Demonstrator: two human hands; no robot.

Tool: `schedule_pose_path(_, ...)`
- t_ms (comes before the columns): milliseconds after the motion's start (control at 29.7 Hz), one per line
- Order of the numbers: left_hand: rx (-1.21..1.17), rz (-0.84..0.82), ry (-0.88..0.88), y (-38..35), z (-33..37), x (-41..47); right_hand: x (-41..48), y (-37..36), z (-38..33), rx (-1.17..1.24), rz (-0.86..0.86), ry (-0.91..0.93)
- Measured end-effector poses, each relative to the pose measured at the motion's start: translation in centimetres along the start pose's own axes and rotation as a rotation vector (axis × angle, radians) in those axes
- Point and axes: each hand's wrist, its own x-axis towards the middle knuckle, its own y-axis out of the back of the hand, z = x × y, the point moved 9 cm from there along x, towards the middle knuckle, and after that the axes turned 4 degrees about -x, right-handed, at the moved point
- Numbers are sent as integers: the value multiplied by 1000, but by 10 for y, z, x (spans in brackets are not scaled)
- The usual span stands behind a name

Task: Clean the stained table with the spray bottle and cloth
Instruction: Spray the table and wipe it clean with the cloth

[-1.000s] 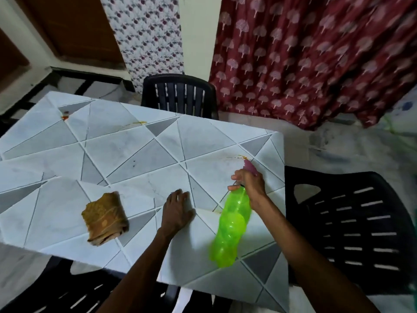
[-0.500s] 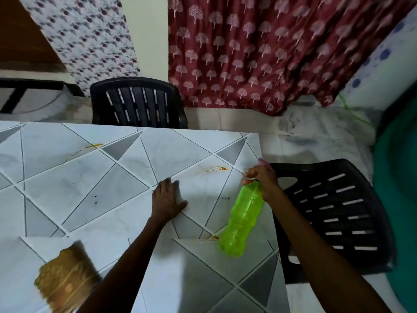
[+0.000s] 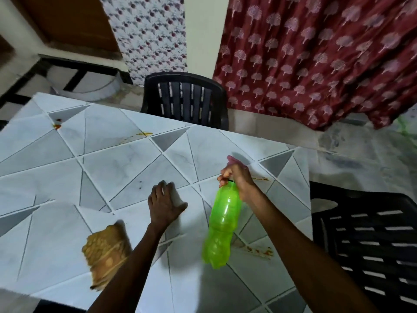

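My right hand [image 3: 235, 177] grips the pink trigger head of a bright green spray bottle [image 3: 220, 224], held tilted above the table [image 3: 126, 159], which has a grey-and-white triangle pattern. My left hand [image 3: 163, 203] rests flat on the table with fingers spread, just left of the bottle. A folded brown cloth [image 3: 105, 249] lies on the table to the left of my left forearm, touched by neither hand. Orange-red stains show beside my right hand [image 3: 260, 178], below the bottle [image 3: 259, 250], at the far middle [image 3: 144, 133] and far left [image 3: 57, 124].
A black plastic chair [image 3: 185, 100] stands at the table's far side and another black chair [image 3: 370, 236] at its right. A maroon patterned curtain [image 3: 316, 53] hangs behind. The table's right edge runs close to my right arm.
The view swung right, then back left, so the cloth shows fully again. My right hand with the bottle stays over the right part of the table; my left hand stays flat.
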Motion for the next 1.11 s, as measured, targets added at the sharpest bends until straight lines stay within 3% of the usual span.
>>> schedule_pose_path(202,-21,29,243,20,-51,-20,-18,-100,26,-192,-217,20)
schedule_pose_path(438,-66,35,320,23,-54,-45,-50,-96,69,-327,-289,-52)
schedule_pose_path(674,-203,3,166,1,6,-69,-70,29,81,-290,-85,-9)
schedule_pose_path(944,-106,-127,-32,-49,97,-128,-120,193,95,82,186,5)
schedule_pose_path(1112,-68,-143,-62,-71,123,-179,-156,263,123,194,200,-57)
